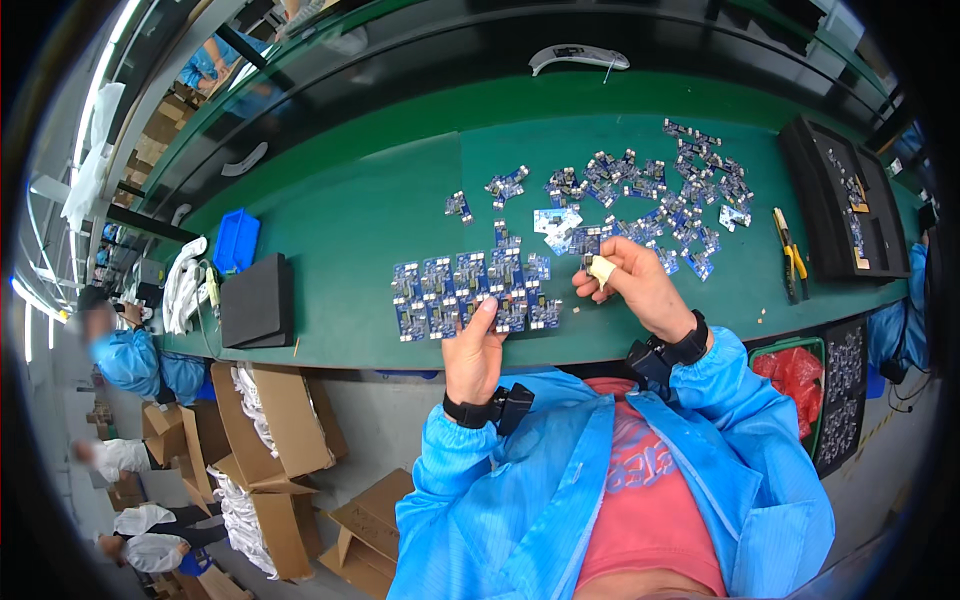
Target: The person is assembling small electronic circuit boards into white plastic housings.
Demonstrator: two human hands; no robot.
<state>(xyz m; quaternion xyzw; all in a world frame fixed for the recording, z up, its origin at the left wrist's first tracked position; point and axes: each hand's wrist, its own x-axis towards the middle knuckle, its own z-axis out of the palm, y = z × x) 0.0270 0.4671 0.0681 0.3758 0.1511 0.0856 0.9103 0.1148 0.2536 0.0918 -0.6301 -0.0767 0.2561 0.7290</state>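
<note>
My left hand (475,355) grips the near edge of a blue circuit board panel (440,290), its thumb lying on top. The panel is made of several small boards in rows, and the fingers under it are hidden. Just right of the panel, my right hand (640,285) is closed in a pinch, with a pale cover on one fingertip. A small blue circuit board (584,240) shows at those fingertips, partly hidden by them. Beyond the hands, a spread of loose small circuit boards (685,205) lies on the green table (370,200).
Pliers with yellow handles (790,250) lie at the right, beside a black foam tray (815,205). On the left are a blue bin (237,240), a black block (257,302) and white curved parts (186,285). Cardboard boxes (300,420) stand below the table's front edge.
</note>
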